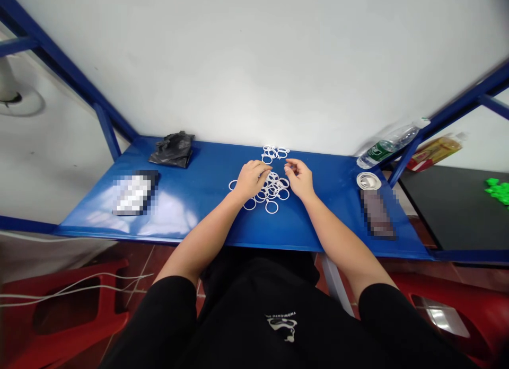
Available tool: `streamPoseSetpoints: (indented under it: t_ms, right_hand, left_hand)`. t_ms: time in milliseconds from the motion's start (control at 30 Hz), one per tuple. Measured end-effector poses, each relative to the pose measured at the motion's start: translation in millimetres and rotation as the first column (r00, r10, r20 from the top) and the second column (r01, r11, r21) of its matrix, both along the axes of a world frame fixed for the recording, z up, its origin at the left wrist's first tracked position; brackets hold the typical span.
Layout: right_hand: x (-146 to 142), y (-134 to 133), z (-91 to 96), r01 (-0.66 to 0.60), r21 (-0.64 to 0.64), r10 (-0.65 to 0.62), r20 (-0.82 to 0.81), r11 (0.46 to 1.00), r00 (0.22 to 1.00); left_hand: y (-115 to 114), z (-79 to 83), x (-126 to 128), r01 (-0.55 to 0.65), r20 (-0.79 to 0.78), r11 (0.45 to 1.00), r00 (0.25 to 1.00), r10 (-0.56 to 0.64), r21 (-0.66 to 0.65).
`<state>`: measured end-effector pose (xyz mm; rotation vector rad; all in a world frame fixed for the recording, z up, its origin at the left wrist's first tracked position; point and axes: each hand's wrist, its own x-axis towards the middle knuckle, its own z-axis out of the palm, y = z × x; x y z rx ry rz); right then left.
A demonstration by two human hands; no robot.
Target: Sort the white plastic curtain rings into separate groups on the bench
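- a pile of white rings (pixel 272 191) lies on the blue surface (pixel 207 210), between the person's hands.
- the left hand (pixel 250 179) bends over the pile's left side; whether its grip pinches a ring cannot be told.
- the right hand (pixel 301 181) is at the pile's right, its grip slightly spread, thumb apart from fingers.
- a smaller ring cluster (pixel 271 152) lies beyond, near the white wall (pixel 258 67).

Nothing can be read with certainty. A short line of pale capitals (pixel 281 315) runs upside down above a white print (pixel 283 326) on the black T-shirt (pixel 254 300). The clear bottle (pixel 403 139)'s green label (pixel 379 151) bears white marks too small to make out.
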<state>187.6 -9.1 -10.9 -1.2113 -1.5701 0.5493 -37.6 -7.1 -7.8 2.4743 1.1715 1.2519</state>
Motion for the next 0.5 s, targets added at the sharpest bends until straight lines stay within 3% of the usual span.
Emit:
streamPoseSetpoints:
  t_ms: [133,300,400,500]
  right_hand:
    - [13.5,14.8,-1.2,-0.015,-0.082,0.020,0.052,0.997,0.998]
    - [35.3,52.3,-1.5,-0.069,-0.376,0.089,0.036,0.924,0.995]
    - [41.4,80.8,-2.5,-0.042,-0.379,0.138,0.231,0.925,0.963]
    - [39.6,106.5,-3.1,-0.036,-0.343,0.192,0.435,0.939,0.880]
  left_hand:
    - [-0.9,0.5,1.7,0.005,-0.011,1.000,1.000,-0.005,-0.004]
    - [1.6,-2.3,3.7,0.008,-0.026,0.999,1.000,-0.009,-0.045]
    - [2.2,-3.5,3.6,0.006,-0.030,0.998,1.000,-0.008,-0.055]
    - [1.1,-2.6,2.2,0.006,-0.025,0.999,1.000,-0.007,-0.047]
